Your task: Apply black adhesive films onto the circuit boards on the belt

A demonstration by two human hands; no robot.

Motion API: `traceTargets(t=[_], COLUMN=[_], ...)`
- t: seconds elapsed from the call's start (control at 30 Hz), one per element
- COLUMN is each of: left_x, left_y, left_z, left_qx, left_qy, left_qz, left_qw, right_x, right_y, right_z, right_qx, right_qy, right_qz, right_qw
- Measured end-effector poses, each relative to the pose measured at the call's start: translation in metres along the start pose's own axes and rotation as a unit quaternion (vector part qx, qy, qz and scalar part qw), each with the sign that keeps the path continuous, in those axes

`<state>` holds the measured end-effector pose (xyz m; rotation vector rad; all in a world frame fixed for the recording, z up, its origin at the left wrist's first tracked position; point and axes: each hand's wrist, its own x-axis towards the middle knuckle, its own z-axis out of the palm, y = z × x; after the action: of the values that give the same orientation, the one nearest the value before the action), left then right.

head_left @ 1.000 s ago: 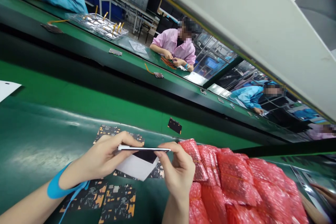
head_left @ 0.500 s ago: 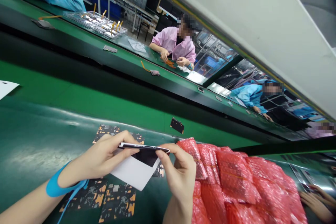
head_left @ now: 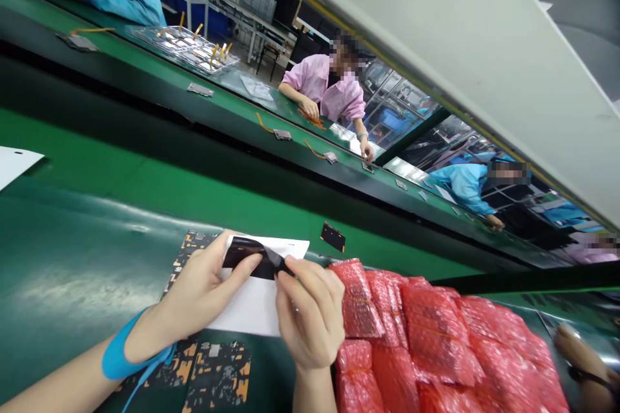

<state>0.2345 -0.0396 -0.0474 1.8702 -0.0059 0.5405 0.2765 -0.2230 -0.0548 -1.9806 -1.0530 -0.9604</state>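
My left hand [head_left: 203, 290], with a blue wrist strap [head_left: 123, 348], grips a white backing sheet [head_left: 247, 310] by its left edge, thumb on top. A dark rectangular film [head_left: 264, 270] lies across that sheet. Its right corner is lifted and curled, pinched between the thumb and fingers of my right hand [head_left: 312, 313]. Below the sheet, on the green bench, lie black circuit boards [head_left: 220, 377] with orange patches. Another such board [head_left: 188, 248] is partly hidden behind my left hand.
Red bubble-wrap packs [head_left: 436, 329] are heaped to the right. A small black board [head_left: 333, 237] lies on the green belt ahead. Another white sheet [head_left: 17, 164] is at far left. Across the line, co-workers handle small parts; a person's hand [head_left: 588, 361] shows at lower right.
The white sheet has turned from nearly edge-on to facing me. My right hand has shifted from the sheet's right edge to the film's corner, which is now lifted.
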Motion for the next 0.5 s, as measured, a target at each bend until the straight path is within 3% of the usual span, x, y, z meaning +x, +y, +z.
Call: traceTargets(t=[0.07, 0.17, 0.33, 0.4, 0.5], left_x=[0.001, 0.001, 0.001, 0.002, 0.005], left_y=[-0.001, -0.003, -0.007, -0.009, -0.011], left_z=[0.001, -0.001, 0.002, 0.004, 0.005], left_qx=[-0.024, -0.068, -0.143, -0.210, -0.354], left_qy=[0.010, -0.022, -0.054, -0.056, -0.098], left_qz=[-0.028, -0.066, -0.143, -0.219, -0.332], left_qw=[0.999, 0.995, 0.978, 0.951, 0.869], right_x=[0.005, 0.007, -0.002, -0.004, -0.004], right_y=[-0.002, 0.001, 0.013, 0.017, 0.022], right_z=[0.000, 0.000, 0.005, 0.006, 0.005], right_qx=[0.026, 0.062, 0.169, 0.206, 0.232], right_qy=[-0.022, -0.040, -0.022, -0.023, -0.043], right_qz=[-0.012, -0.011, 0.032, 0.030, 0.017], right_qw=[0.999, 0.997, 0.985, 0.978, 0.972])
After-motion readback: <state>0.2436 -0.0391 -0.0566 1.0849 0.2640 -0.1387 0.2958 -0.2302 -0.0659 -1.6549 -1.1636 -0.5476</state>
